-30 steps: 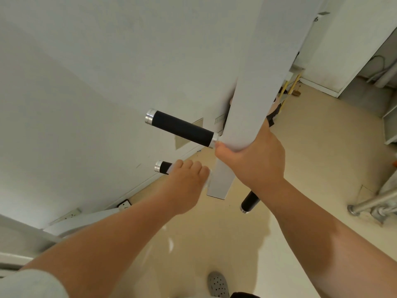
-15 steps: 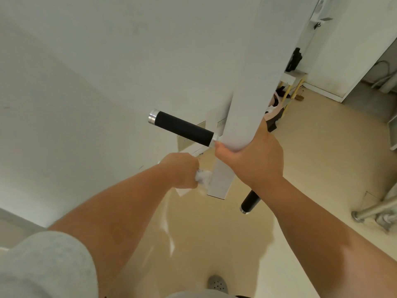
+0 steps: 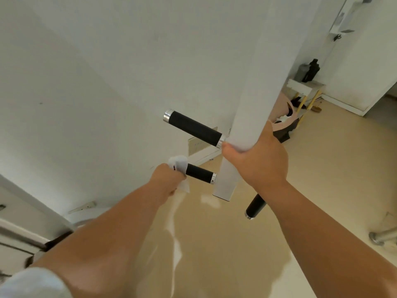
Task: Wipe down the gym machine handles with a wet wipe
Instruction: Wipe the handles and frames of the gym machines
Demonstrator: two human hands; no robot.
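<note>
A white machine post (image 3: 251, 117) hangs down the middle of the view with black foam handles sticking out. My right hand (image 3: 257, 162) grips the post just below the upper left handle (image 3: 194, 128). My left hand (image 3: 169, 179) is closed on a white wet wipe (image 3: 179, 166), which is wrapped around the outer end of the lower left handle (image 3: 199, 173). That handle's end cap is hidden by the wipe. A third black handle (image 3: 255, 206) points down to the right, below my right wrist.
A white wall (image 3: 107, 72) stands close behind the handles. A small stool (image 3: 305, 87) with dark bottles stands at the back right. Metal tube feet (image 3: 382, 237) lie on the beige floor at the right edge.
My left hand with the wipe slid outward along the lower left handle, from beside the post to its far end, baring the black grip. My right hand kept its hold on the post.
</note>
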